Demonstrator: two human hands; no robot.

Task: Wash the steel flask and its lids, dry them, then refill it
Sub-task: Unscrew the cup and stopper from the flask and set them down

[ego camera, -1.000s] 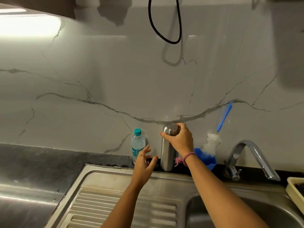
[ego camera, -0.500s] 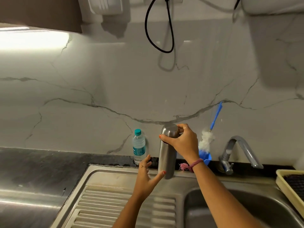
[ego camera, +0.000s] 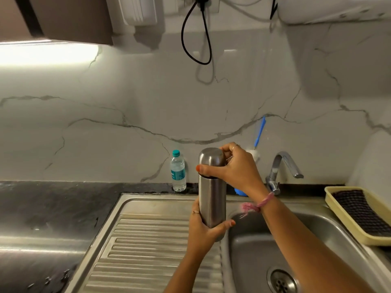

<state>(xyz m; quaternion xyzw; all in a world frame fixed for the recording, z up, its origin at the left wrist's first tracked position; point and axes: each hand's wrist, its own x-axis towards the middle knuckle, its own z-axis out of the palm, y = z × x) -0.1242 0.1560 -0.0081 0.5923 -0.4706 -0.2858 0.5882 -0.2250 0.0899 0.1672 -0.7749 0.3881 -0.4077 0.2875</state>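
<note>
A white marble-veined wall (ego camera: 105, 127) fills the upper view; below it runs a dark counter (ego camera: 53, 199), and set into that a steel sink (ego camera: 249, 246) with a ribbed drainboard (ego camera: 148, 250) on its left and a basin with a round drain (ego camera: 281, 281) on its right, the drain partly cut by the lower edge.

The steel flask (ego camera: 212, 199) is held upright in the air over the seam between drainboard and basin; it is a tall brushed-steel cylinder with a domed cap (ego camera: 211, 159), and a thin dark gap shows just under the cap where it meets the body; its base is hidden by the left hand (ego camera: 203, 229), which wraps round the lower body, thumb across the front; the right hand (ego camera: 234, 168) grips the cap from the right, thumb on the front, fingers curled behind; whether the cap is loose or tight cannot be told.

A cream tray (ego camera: 334, 210) holding a dark scrub mat (ego camera: 364, 214) sits at the right edge, cut off; a tap (ego camera: 283, 168) stands behind the basin; a small plastic water bottle (ego camera: 178, 172) with a teal top stands on the counter by the wall; a blue-handled brush (ego camera: 259, 132) leans on the wall, its head and blue holder (ego camera: 240, 192) mostly hidden behind the right hand and wrist; a black cable (ego camera: 196, 39) loops down from above.
</note>
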